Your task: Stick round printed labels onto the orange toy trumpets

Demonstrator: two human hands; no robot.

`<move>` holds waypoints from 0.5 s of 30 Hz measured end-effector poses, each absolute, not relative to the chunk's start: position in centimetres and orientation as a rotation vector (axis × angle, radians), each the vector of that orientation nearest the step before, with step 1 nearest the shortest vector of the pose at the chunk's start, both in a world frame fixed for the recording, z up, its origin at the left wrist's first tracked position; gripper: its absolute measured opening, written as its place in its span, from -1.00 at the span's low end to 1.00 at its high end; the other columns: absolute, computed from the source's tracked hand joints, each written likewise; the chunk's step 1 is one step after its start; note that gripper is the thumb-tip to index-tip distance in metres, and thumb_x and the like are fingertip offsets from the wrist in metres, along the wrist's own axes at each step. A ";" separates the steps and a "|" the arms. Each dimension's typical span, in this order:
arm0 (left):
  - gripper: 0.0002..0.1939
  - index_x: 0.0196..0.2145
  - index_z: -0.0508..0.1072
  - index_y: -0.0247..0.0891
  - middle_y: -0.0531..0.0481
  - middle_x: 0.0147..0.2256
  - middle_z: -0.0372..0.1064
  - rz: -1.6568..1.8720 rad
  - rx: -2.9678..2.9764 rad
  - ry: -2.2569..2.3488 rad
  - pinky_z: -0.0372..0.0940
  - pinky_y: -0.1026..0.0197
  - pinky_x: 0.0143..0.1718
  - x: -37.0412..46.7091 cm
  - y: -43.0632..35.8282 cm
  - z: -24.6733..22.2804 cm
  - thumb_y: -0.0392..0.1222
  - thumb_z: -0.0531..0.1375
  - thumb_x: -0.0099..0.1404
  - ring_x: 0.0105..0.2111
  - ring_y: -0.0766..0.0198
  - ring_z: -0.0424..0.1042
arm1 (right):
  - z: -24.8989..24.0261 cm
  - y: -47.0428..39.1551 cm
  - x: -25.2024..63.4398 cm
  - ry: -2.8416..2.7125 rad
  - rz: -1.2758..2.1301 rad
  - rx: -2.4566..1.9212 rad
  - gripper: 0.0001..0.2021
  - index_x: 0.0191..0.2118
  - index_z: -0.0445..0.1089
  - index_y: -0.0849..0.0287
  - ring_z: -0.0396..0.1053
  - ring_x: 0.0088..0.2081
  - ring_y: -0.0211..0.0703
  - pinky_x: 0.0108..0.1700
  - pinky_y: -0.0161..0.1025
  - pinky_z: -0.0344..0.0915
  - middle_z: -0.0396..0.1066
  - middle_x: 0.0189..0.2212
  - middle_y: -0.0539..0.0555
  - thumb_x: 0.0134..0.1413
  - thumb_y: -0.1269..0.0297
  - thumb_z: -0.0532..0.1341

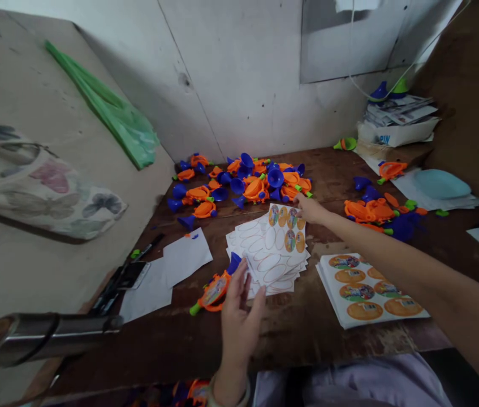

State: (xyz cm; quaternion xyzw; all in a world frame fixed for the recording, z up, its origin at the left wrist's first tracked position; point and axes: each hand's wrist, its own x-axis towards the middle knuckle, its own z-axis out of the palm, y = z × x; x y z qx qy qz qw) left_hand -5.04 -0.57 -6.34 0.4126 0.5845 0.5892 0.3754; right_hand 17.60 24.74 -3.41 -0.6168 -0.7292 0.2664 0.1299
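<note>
My left hand (241,311) is open, thumb and fingers apart, at the lower left corner of a stack of sticker sheets (271,263). The top sheet has several oval stickers left near its far end and bare oval outlines elsewhere. Just left of this hand lies an orange toy trumpet (216,291) with a blue bell, a green mouthpiece and a picture sticker on its side. My right hand (313,210) reaches to the near right edge of a pile of similar toy trumpets (256,186). Its fingertips are at an orange one, thumb apart from them.
A stack of full sticker sheets (358,291) lies under my right forearm. More orange and blue toy parts (370,209) are at the right. Papers (186,257), a black marker (148,247) and a metal cylinder (44,336) are at the left. A paper-filled box (396,133) stands back right.
</note>
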 end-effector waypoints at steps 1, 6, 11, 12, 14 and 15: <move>-0.27 0.28 0.51 -0.07 -0.23 0.45 0.32 1.495 0.943 1.419 0.17 -0.17 0.51 -3.9 -0.2 -6.2 0.16 0.50 0.22 0.49 -0.18 0.25 | -2.9 24.5 18.2 -2.061 0.812 -1.734 -0.63 0.23 0.46 0.16 0.58 0.06 0.04 0.08 0.08 0.59 0.53 0.16 0.18 0.45 0.14 0.36; -0.02 0.26 0.51 -0.13 -0.33 0.54 0.15 1.431 0.478 1.074 0.11 -0.21 0.53 -0.7 1.9 -4.3 0.21 0.64 -0.05 0.56 -0.26 0.07 | 0.0 20.7 21.2 -1.800 0.989 -1.415 -0.62 0.18 0.32 0.09 0.61 -0.04 -0.05 0.03 -0.02 0.62 0.58 -0.08 0.06 0.33 0.32 0.35; -0.20 0.11 0.62 -0.11 -0.22 0.15 0.65 1.378 0.430 0.822 0.56 -0.22 0.18 0.4 2.8 -1.8 0.22 0.64 -0.03 0.15 -0.21 0.65 | 0.7 14.9 21.4 -1.708 1.118 -1.239 -0.67 0.03 0.30 0.02 0.62 -0.18 -0.04 -0.19 -0.05 0.65 0.59 -0.17 0.04 0.23 0.19 0.38; -0.24 0.08 0.63 -0.12 -0.19 0.06 0.70 1.371 0.421 0.831 0.62 -0.17 0.05 0.6 2.8 -1.4 0.21 0.64 -0.02 0.02 -0.17 0.72 | 0.6 14.0 21.1 -1.707 1.119 -1.228 -0.67 0.01 0.31 0.02 0.61 -0.21 -0.03 -0.22 -0.04 0.64 0.58 -0.22 0.03 0.22 0.18 0.39; -0.32 0.03 0.66 -0.14 -0.14 -0.06 0.74 1.376 0.412 0.887 0.67 -0.05 -0.15 1.1 2.7 -0.9 0.13 0.65 0.00 -0.16 -0.10 0.76 | 0.5 12.3 20.5 -1.687 1.071 -1.227 -0.65 0.02 0.33 0.04 0.59 -0.17 0.02 -0.15 0.03 0.63 0.56 -0.20 0.06 0.19 0.18 0.41; -0.36 0.01 0.67 -0.14 -0.12 -0.08 0.75 1.393 0.415 0.919 0.67 0.00 -0.20 1.4 2.7 -0.7 0.09 0.66 0.01 -0.19 -0.08 0.76 | 0.5 11.5 20.2 -1.675 1.005 -1.234 -0.64 0.04 0.35 0.05 0.58 -0.08 0.08 -0.05 0.11 0.61 0.56 -0.13 0.11 0.20 0.19 0.41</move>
